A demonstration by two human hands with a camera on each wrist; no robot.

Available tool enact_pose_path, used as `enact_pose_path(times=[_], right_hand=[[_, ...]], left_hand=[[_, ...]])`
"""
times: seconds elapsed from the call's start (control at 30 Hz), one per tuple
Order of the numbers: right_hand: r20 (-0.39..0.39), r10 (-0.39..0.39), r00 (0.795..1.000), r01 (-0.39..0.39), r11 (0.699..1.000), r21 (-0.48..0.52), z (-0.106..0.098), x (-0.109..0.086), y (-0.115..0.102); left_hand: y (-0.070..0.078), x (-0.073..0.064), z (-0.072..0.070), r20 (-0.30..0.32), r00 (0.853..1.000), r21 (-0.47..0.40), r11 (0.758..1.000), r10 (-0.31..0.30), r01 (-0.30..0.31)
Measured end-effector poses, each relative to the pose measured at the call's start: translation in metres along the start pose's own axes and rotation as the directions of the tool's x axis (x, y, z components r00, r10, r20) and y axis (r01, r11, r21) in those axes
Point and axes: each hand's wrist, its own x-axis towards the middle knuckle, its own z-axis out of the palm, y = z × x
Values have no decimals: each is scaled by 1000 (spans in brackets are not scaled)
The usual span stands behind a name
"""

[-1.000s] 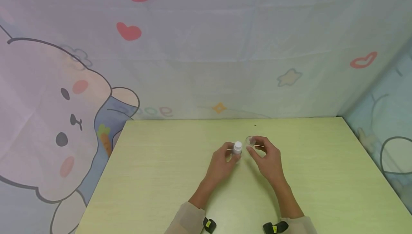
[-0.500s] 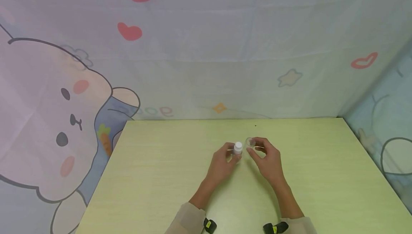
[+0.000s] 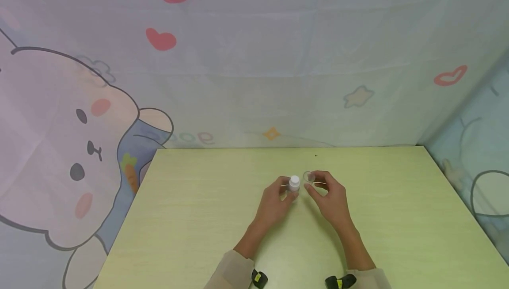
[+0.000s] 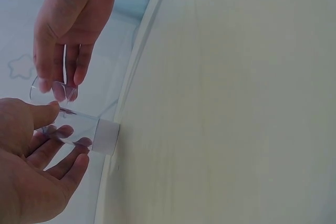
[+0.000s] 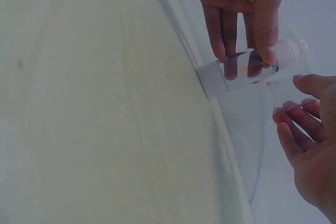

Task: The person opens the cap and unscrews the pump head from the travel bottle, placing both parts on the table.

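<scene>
My left hand (image 3: pixel 274 200) grips a small bottle (image 3: pixel 294 182) near the middle of the table. The bottle has a white top, a clear body (image 4: pixel 81 127) and a white base (image 4: pixel 106 137). Its base points down toward the tabletop. In the head view the bottle stands between thumb and fingers. My right hand (image 3: pixel 332 196) pinches a clear, see-through cap (image 3: pixel 308 176) by its side, just right of the bottle's top. In the right wrist view, the thumb and fingertips of my right hand (image 5: pixel 315 156) surround the cap, whose outline is faint.
The pale wooden table (image 3: pixel 191 218) reaches back to a printed cloth (image 3: pixel 278 59) with hearts and a cartoon animal. Another printed cloth (image 3: pixel 485 147) hangs along the right edge. A tiny dark speck (image 3: pixel 316 155) lies near the table's back edge.
My right hand and the clear cap have come very slightly nearer to me. The left hand keeps the bottle in about the same place.
</scene>
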Motion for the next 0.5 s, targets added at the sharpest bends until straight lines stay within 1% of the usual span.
enact_pose_path(times=[0.1, 0.33, 0.5], right_hand=[[-1, -2, 1000, 2, 1000, 3, 0, 1, 0], [0, -6, 1000, 6, 1000, 5, -1, 1, 1], [13, 0, 1000, 0, 1000, -4, -1, 1, 1]], left_hand=[[-1, 0, -1, -1, 1000, -2, 1000, -5, 5], [-2, 1, -2, -12, 1000, -7, 1000, 11, -11], [-3, 2, -2, -20, 1000, 5, 1000, -5, 5]])
